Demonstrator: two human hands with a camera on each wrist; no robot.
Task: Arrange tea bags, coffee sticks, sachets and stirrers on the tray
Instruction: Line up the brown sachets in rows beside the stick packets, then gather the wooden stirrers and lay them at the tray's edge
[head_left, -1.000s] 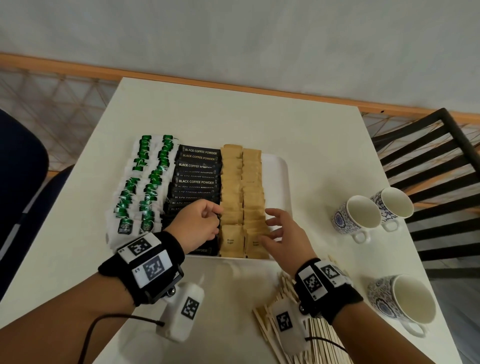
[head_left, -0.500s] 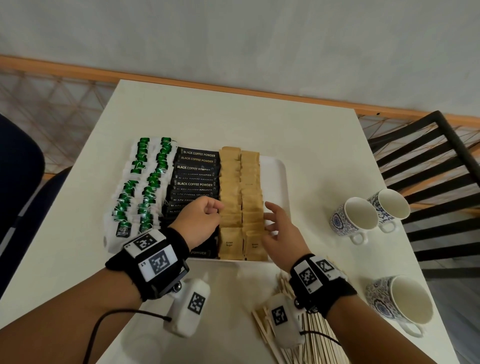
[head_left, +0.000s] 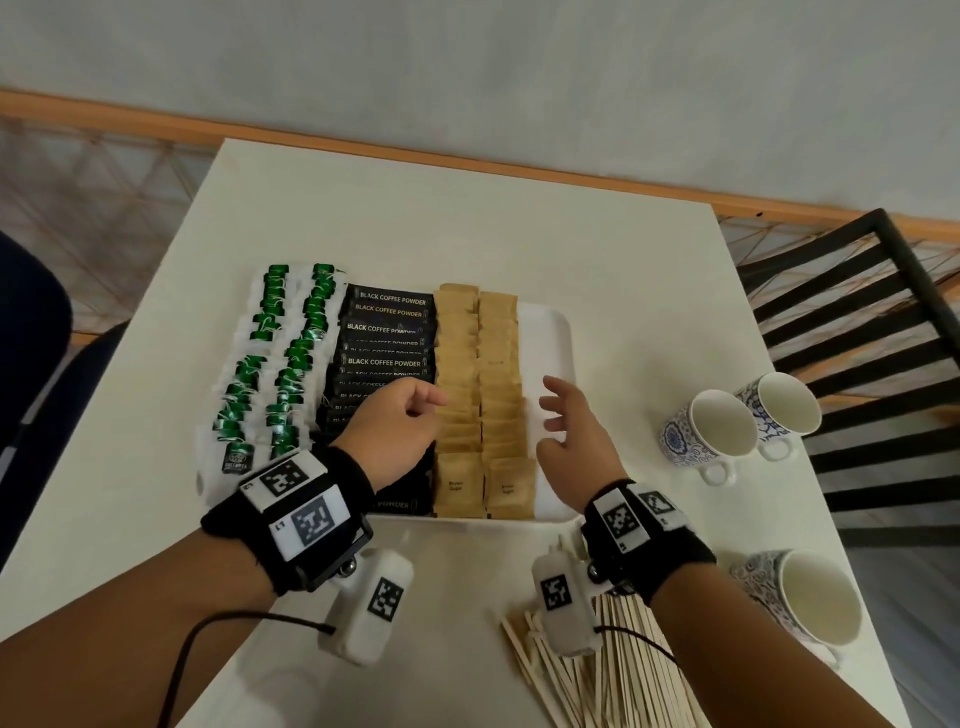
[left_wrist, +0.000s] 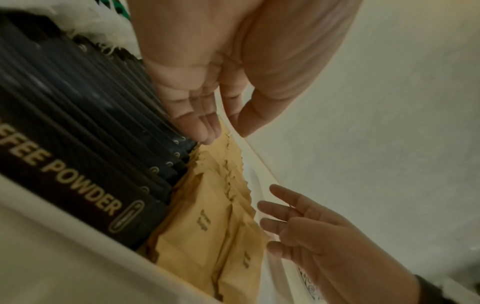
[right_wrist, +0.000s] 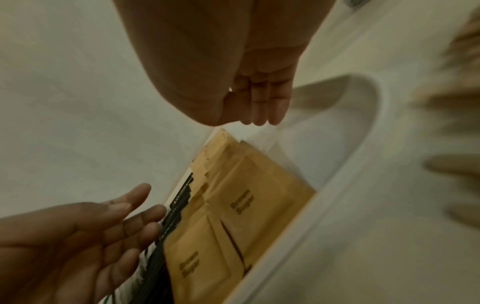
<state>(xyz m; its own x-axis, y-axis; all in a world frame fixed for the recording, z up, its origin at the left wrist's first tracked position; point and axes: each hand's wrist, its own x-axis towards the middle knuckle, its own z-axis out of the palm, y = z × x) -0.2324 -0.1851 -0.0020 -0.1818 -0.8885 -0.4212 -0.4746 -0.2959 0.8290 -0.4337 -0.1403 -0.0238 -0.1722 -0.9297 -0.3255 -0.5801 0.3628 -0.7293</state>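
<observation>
A white tray (head_left: 551, 332) holds rows of green-tagged tea bags (head_left: 270, 364), black coffee sticks (head_left: 387, 332) and two rows of brown sugar sachets (head_left: 478, 358). My left hand (head_left: 415, 410) hovers over the near coffee sticks, its fingertips at the sachets' left edge, and holds nothing. In the left wrist view the left hand (left_wrist: 207, 127) has fairly straight fingers above the sachets (left_wrist: 197, 236). My right hand (head_left: 558, 415) has its fingers spread over the tray's bare right strip, just clear of the sachets. Wooden stirrers (head_left: 634, 675) lie in a pile on the table under my right wrist.
Three blue-and-white cups (head_left: 711, 431) (head_left: 779, 410) (head_left: 800, 597) stand on the table to the right. A black slatted chair (head_left: 857, 312) is beyond them, and a dark blue seat (head_left: 31, 338) is at the left. The table's far half (head_left: 467, 223) is bare.
My right hand has drawn away from the sachets' right edge and spread its fingers. My left hand's curled fingers have loosened and shifted slightly right.
</observation>
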